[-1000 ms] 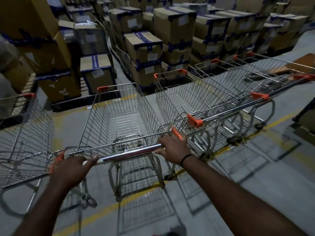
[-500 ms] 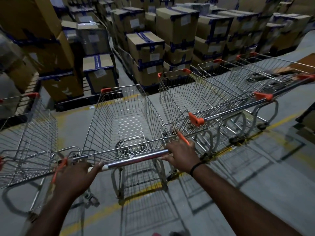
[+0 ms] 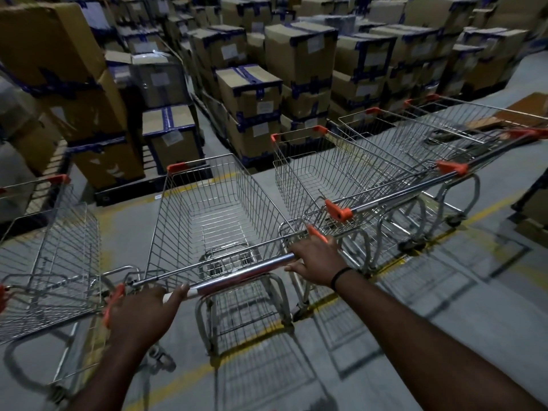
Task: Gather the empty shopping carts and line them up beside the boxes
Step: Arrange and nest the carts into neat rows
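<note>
Fingers (image 3: 175,295) of left hand (image 3: 142,315) & right hand (image 3: 317,261) are wrapped round the handle (image 3: 243,272). Empty cart (image 3: 219,203) is pushed closer to the next cart (image 3: 332,173) vs 1 s ago, so it's nearly lined up by the boxes (image 3: 252,93).

Arms stretched forward; left hand (image 3: 142,314), right hand (image 3: 315,262) curled around cart handle (image 3: 237,274).

Grey floor (image 3: 444,321), yellow line (image 3: 486,209) across it, carts (image 3: 219,203) standing along the line, boxes (image 3: 252,93) stacked beyond it.
</note>
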The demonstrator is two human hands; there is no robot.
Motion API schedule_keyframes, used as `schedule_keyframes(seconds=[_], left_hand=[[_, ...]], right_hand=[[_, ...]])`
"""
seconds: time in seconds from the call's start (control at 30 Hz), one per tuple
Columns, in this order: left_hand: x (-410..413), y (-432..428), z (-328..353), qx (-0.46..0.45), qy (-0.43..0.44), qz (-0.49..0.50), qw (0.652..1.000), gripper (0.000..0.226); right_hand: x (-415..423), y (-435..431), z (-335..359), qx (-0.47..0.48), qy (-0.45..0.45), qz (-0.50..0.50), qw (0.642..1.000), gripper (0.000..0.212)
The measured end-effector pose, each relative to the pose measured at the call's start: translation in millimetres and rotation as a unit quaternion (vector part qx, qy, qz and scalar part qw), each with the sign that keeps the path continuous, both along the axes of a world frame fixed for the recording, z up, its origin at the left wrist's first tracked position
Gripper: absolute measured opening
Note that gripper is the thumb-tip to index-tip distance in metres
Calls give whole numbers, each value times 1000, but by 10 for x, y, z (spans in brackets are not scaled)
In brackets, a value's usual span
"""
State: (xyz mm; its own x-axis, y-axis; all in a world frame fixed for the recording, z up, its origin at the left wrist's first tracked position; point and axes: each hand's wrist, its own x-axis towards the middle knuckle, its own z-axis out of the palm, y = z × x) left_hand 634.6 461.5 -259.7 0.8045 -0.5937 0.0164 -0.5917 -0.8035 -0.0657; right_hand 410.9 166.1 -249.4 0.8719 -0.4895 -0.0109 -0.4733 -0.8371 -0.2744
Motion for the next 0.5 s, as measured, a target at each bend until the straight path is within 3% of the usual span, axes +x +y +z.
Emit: schedule_keyframes(seconds=[0.23, 0.5], left_hand=[[-65, -108, 49, -17, 3, 8, 1000, 86], [34, -149, -10, -42, 0, 23, 999, 98]], right_hand=[[128, -178, 1, 9, 22, 12, 1000, 35], [227, -237, 12, 3, 8, 13, 1000, 30]])
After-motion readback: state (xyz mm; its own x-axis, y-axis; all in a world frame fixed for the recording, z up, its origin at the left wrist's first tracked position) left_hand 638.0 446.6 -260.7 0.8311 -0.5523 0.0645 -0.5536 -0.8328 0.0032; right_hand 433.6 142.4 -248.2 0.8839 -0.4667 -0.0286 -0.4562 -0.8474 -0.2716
